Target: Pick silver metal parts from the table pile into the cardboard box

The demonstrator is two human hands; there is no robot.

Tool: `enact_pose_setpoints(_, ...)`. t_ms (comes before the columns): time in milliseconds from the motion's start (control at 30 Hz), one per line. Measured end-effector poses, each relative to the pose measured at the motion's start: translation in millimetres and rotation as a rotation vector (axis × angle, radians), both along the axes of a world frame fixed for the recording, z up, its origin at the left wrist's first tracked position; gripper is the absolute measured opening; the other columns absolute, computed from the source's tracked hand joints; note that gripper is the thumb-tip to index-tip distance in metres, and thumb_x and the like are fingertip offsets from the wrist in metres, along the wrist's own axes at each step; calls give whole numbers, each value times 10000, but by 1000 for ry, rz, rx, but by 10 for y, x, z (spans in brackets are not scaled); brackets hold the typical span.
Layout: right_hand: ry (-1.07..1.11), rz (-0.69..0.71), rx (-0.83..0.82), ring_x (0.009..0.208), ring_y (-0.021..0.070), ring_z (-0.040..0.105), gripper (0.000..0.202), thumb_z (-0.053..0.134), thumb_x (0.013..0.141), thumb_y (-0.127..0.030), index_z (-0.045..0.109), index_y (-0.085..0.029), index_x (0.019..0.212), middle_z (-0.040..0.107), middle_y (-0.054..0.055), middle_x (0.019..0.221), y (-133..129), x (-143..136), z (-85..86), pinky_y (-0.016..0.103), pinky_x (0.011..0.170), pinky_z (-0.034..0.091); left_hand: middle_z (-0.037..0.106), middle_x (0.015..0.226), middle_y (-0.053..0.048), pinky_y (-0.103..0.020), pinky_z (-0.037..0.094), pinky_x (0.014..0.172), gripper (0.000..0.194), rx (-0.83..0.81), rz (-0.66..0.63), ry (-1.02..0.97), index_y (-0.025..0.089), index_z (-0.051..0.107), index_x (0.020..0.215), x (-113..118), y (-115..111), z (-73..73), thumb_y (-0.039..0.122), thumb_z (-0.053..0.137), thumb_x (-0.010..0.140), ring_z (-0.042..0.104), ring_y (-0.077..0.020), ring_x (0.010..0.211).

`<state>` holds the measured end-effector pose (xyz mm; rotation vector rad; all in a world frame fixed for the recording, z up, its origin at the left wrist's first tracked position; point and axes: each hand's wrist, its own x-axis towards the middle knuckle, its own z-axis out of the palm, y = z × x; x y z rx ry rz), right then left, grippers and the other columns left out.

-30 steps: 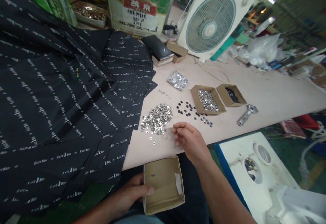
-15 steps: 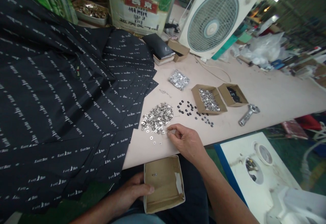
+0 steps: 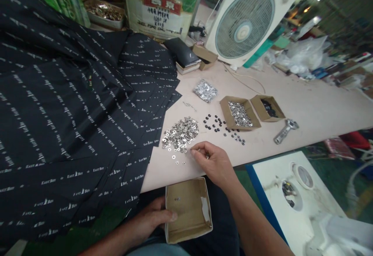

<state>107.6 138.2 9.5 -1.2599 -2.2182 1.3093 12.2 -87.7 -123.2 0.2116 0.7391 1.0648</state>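
My left hand (image 3: pixel 160 215) grips the left wall of a shallow cardboard box (image 3: pixel 189 221), thumb inside, below the table's front edge. One or two small metal pieces (image 3: pixel 177 199) lie in that box. Over the table my right hand (image 3: pixel 211 161) is curled, with thumb and forefinger together. A bit of metal, seemingly snap fasteners (image 3: pixel 207 156), shows within its curled fingers. Just left of the fingertips spreads a heap of silver snap fasteners (image 3: pixel 182 131), with several loose ones in front of it.
Black snap caps (image 3: pixel 214 123) lie scattered beside a box of silver snaps (image 3: pixel 240 114) and a box of black pieces (image 3: pixel 268 108). An adjustable wrench (image 3: pixel 285 131) rests at right. Printed black fabric (image 3: pixel 87 112) covers the left. Behind stand a fan (image 3: pixel 244 23) and a bag of snaps (image 3: pixel 205 91).
My right hand's fingers have curled a little more, and metal now shows between them. My left hand and the box stay in place.
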Motion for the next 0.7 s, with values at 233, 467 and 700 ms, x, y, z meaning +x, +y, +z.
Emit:
enact_pose_setpoints(233, 600, -297, -794, 708, 146, 577, 206, 760, 666, -324, 643, -219, 800, 682, 24, 883, 26, -39, 49, 234, 547, 427, 788, 1255, -126, -474, 540, 996, 594, 4, -9, 7, 179, 689, 1365, 1, 1, -2, 293, 763, 786, 726, -357, 1130)
enact_pose_setpoints(467, 21, 6, 71, 613, 143, 491, 127, 708, 839, -342, 751, -223, 830, 549, -34, 641, 15, -138, -19, 282, 599, 381, 798, 1228, -123, -475, 527, 1014, 573, 5, 7, 6, 176, 714, 1330, 0, 14, 22, 291, 764, 771, 723, -358, 1130)
enact_pose_setpoints(700, -112, 240, 345, 729, 169, 656, 229, 600, 878, -216, 803, -267, 971, 764, -2, 848, 40, -120, -73, 296, 737, 481, 799, 1226, -120, -491, 517, 1031, 590, 21, 1, -4, 175, 710, 1330, -10, 43, 62, 308, 764, 758, 721, -365, 1130)
